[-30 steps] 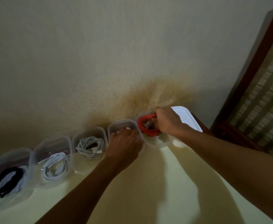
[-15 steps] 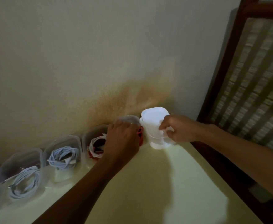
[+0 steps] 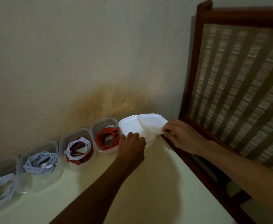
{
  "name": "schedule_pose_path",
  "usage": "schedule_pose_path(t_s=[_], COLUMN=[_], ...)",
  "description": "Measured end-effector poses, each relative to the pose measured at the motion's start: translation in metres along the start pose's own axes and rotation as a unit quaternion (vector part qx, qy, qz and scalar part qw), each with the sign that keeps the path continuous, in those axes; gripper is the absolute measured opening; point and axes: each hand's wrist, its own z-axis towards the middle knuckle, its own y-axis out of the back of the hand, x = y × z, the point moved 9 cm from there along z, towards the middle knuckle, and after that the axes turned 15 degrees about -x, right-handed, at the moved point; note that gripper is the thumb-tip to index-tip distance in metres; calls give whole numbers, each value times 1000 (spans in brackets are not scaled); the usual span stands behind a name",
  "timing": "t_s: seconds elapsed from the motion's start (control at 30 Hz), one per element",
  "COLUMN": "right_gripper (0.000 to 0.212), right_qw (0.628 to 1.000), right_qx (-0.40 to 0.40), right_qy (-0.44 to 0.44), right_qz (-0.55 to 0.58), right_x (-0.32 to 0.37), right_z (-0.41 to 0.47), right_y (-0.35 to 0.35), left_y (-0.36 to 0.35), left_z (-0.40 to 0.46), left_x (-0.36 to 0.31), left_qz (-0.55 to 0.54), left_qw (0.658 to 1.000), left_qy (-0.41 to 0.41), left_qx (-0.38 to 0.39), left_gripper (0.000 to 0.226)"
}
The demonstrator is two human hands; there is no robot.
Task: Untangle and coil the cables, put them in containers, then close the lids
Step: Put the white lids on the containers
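Observation:
Several clear containers stand in a row along the wall, all open. The rightmost container (image 3: 104, 126) holds a coiled red cable (image 3: 106, 138). The container to its left (image 3: 75, 135) holds a white and red cable (image 3: 78, 151). Further left, white cables (image 3: 39, 162) fill two more. A stack of white lids (image 3: 131, 126) sits at the row's right end. My right hand (image 3: 179, 135) pinches the top lid (image 3: 151, 122) at its near edge, lifted and tilted. My left hand (image 3: 131, 146) grips the front of the stack below.
The pale yellow table (image 3: 140, 191) ends at its right edge beside a wooden chair back (image 3: 239, 78) with woven striped panel. A stained wall (image 3: 100, 62) rises directly behind the containers.
My right hand left the red cable's container and took the top lid of the stack. My left hand moved right from the containers onto the lid stack. The view panned right.

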Motion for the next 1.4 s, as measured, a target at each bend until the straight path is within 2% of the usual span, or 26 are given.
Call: schedule_pose_path(t_s=[0.23,0.47,0.6,0.7,0.8,0.87,1.0,1.07,1.17,1.27,1.4], right_gripper=[7,9,6,1,2,4,11,6,22,14,21], right_qw=[1000,999,998,995,990,989,992,996,997,996,992], right_qx=[-6,8,-16,-77,-121,-131,-107,-58,-20,-7,32], right_qy=[-18,-30,-32,-25,-31,-16,19,31,59,88,120], right_qz=[14,26,46,58,66,69,59,53,37,27,4], right_x=[6,19,30,43,61,80,117,130,137,137,141], right_z=[-14,-19,-16,-6,5,12,25,30,35,35,33], right_y=[21,28,36,41,30,15,-35,-68,-90,-90,-102], left_y=[11,29,61,84,88,80,53,47,41,29,20], left_z=[-8,-26,-33,-48,-71,-89,-118,-121,-117,-119,-123], left_x=[-20,-37,-32,-10,39,79,144,159,161,161,160], left_qz=[-15,-100,-126,-117,-75,-31,24,14,-9,-16,27], left_qw=[1000,995,989,980,977,983,986,984,988,989,990], left_qy=[-11,-26,-51,-73,-34,21,139,157,137,135,130], left_qx=[12,3,-66,-147,-198,-181,-92,-80,-69,-62,-40], left_gripper=[21,15,15,33,39,41,39,32,8,29,48])
